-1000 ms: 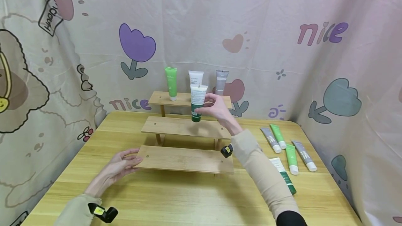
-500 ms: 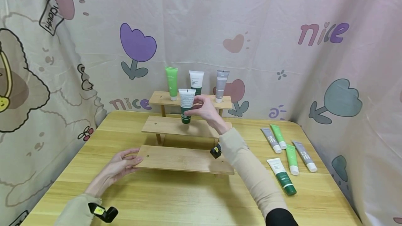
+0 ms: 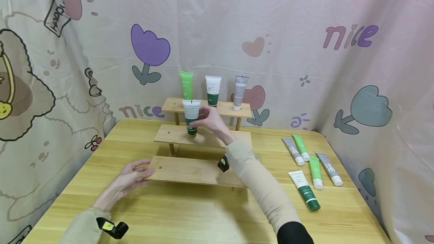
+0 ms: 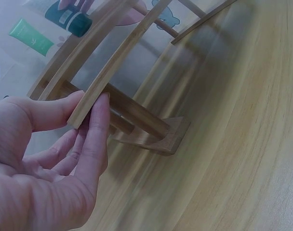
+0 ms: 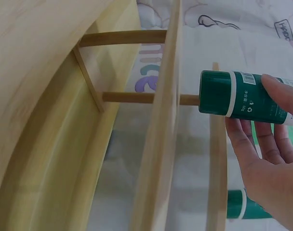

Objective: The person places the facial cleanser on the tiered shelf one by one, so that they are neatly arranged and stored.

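My right hand (image 3: 211, 120) pinches a white and dark green squeeze tube (image 3: 191, 116) upright, cap down, over the left part of the middle board (image 3: 217, 138) of a three-step wooden display stand. In the right wrist view a small gap shows between the tube's green cap (image 5: 215, 93) and the board. My left hand (image 4: 55, 159) grips the left end of the lowest board (image 3: 196, 171), thumb above and fingers beneath. On the top board (image 3: 225, 107) stand a light green tube (image 3: 186, 85), another white and dark green tube (image 3: 213, 89) and a grey tube (image 3: 239, 91).
Several tubes lie on the right of the wooden table (image 3: 162, 217): grey tubes (image 3: 293, 151) (image 3: 329, 168), light green tubes (image 3: 300, 147) (image 3: 315, 171) and a white and dark green tube (image 3: 304, 190). A printed cloth (image 3: 285, 10) hangs behind and at both sides.
My right hand has carried the held tube leftward and slightly down along the middle board, uncovering the white and green tube behind. The left hand keeps its grip on the lowest board.
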Demonstrator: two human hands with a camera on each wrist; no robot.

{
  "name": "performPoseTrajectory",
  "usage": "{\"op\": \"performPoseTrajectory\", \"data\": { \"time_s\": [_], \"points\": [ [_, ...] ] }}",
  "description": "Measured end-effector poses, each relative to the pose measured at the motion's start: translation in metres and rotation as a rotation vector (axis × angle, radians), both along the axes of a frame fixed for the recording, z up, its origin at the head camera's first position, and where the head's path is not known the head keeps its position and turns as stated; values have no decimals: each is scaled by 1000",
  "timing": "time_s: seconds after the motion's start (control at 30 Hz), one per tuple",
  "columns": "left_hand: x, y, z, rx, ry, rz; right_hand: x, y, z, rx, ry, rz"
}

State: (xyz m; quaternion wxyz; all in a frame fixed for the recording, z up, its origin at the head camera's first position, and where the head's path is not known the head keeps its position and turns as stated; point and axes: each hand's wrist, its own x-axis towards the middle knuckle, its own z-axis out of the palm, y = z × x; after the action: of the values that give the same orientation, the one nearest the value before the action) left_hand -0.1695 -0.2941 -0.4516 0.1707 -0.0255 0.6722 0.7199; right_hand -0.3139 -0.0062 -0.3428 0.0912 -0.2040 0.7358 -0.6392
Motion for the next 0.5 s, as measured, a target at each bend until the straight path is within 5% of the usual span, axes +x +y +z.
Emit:
{"op": "performPoseTrajectory", "data": {
  "time_s": [0.5],
  "points": [
    [-1, 0, -2, 27, 4, -10, 0, -16, -6, 97, 13, -38]
  ]
}}
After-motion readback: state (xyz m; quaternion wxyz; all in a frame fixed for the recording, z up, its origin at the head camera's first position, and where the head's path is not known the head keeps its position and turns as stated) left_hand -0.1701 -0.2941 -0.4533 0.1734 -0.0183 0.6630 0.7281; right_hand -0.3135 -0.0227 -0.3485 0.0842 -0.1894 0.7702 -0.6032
